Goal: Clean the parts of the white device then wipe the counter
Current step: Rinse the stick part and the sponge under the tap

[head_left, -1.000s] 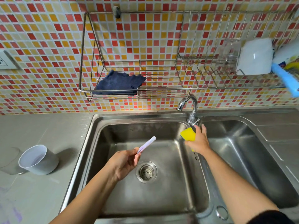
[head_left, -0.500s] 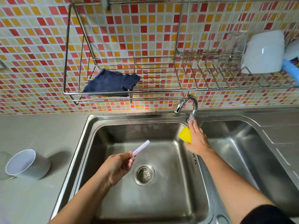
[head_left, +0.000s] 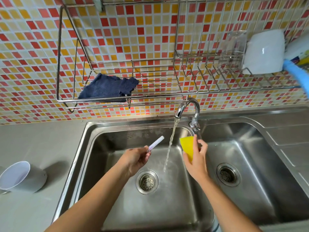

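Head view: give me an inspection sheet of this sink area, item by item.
Surface: grey counter left of a steel double sink.
Job's things: thin white part in the left hand; yellow sponge in the right hand; white cup lying on its side on the counter.
Clutter: dark blue cloth in the wire rack; white bowl on its right end.
Grippers: both hands closed on their items beside the running tap.
Cables: nothing seen.
Surroundings: red and yellow mosaic tiles.

Two hands [head_left: 135,158], two sink basins [head_left: 107,141], two drains [head_left: 147,181], one faucet [head_left: 187,108], one sponge [head_left: 187,146], one cloth [head_left: 107,88].
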